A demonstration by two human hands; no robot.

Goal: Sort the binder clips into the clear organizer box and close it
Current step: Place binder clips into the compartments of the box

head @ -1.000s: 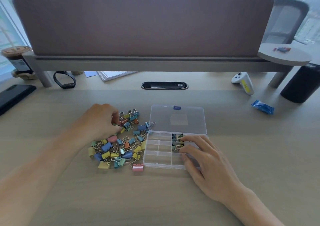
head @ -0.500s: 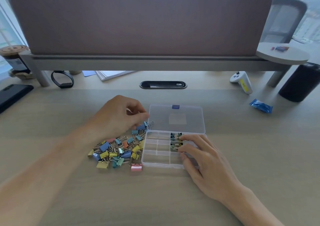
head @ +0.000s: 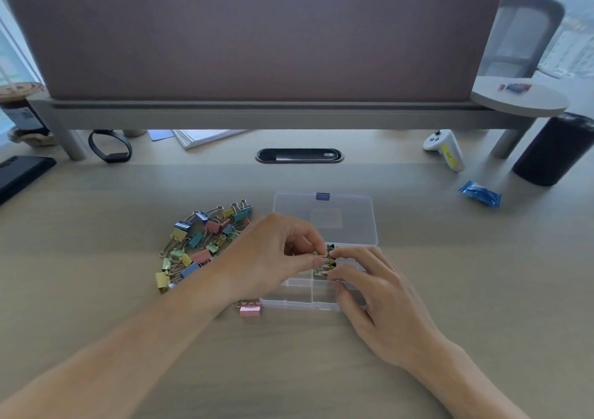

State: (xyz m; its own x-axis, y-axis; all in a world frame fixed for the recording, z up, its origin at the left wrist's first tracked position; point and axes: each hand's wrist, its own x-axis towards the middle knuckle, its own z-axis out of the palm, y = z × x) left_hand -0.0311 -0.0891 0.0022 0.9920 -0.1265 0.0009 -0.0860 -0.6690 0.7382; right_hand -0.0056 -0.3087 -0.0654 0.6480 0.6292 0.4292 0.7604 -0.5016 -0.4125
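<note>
- The left hand (head: pixel 273 258) reaches over the open organizer box (head: pixel 289 301). Its thumb and forefinger are closed in a narrow pinch on what looks like the wire handles of a small binder clip (head: pixel 324 257). The fingers hide most of the clip's body.
- The right hand (head: pixel 382 299) lies on the right side of the box with its fingers fairly straight and spread, gripping nothing. Its fingertips (head: pixel 337 251) touch the stored clips (head: pixel 321 272) in a compartment toward the hinge side.
- The step in hand appears to be seating the pinched clip beside those already filed.
- To do it well, the clip should go down body first into the gap, with its handles lying the same way as its neighbours'. That way the row packs flat and the lid (head: pixel 324 219) can shut over it later.
- The right hand is best used to press the light plastic box against the desk (head: pixel 482 290) so it does not slide. Its fingertips can also hold the stored clips back from tipping.
- The pinch should open only once the clip rests on the compartment floor, because loose wire handles snag on each other easily.
- The lid lies open behind the base. The pile (head: pixel 205 245) of coloured clips sits just left of the box, with a lone pink clip (head: pixel 250 310) at its front-left corner, so most of the sorting looks undone.
</note>
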